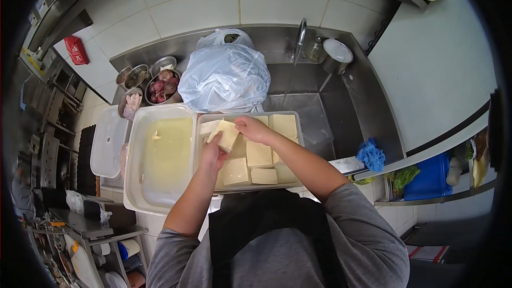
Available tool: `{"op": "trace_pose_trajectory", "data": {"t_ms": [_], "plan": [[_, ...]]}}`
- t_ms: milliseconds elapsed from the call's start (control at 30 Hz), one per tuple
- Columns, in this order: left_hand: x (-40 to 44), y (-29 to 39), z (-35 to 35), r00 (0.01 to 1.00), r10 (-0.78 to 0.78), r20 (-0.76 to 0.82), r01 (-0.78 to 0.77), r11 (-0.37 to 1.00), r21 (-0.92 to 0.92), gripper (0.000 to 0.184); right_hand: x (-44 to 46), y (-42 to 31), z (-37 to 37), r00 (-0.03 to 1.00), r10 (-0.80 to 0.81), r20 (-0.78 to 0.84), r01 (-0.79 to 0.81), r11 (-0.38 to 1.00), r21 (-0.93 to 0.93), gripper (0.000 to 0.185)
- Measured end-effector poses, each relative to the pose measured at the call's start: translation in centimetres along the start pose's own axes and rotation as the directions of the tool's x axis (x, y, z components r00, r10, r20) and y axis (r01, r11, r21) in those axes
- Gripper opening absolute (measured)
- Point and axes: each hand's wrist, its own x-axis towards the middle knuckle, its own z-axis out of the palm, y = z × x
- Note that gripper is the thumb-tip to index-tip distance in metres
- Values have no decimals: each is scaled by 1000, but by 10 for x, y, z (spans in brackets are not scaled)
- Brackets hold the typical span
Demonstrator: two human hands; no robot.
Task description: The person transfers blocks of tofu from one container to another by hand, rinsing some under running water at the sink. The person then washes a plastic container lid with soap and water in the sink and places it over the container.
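Sink [290,100] alongside; left hand [213,154] and right hand [254,129] grip block [228,135], long axis slanting away

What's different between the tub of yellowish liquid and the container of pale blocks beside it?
The tub holds yellowish liquid; the container holds pale blocks. The tub's longer side runs front to back; the container's, crosswise. The left hand and right hand are over the container, not the tub. Both are uncovered.
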Motion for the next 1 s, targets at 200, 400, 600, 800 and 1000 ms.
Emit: {"op": "trace_pose_trajectory", "data": {"t_ms": [200,400,600,800,1000], "plan": [[-1,-19,19,975,184,-127,-196,977,-85,33,-2,11,-2,987,-136,-84,120,976,-181,32],[3,-20,6,995,96,25,-97,994,41,37,-20,22,-9,919,-376,-116,313,877,-364,34],[-2,-9,10,986,162,44,-131,578,805,52,-31,32,-14,917,-389,-90,350,891,-290,32],[6,-10,4,884,318,343,-137,-526,839,71,-40,17,-32,902,-417,-111,390,898,-202,28],[-45,9,25,910,369,186,-54,-340,939,58,23,49,-147,897,-43,-440,189,937,293,15]]}}
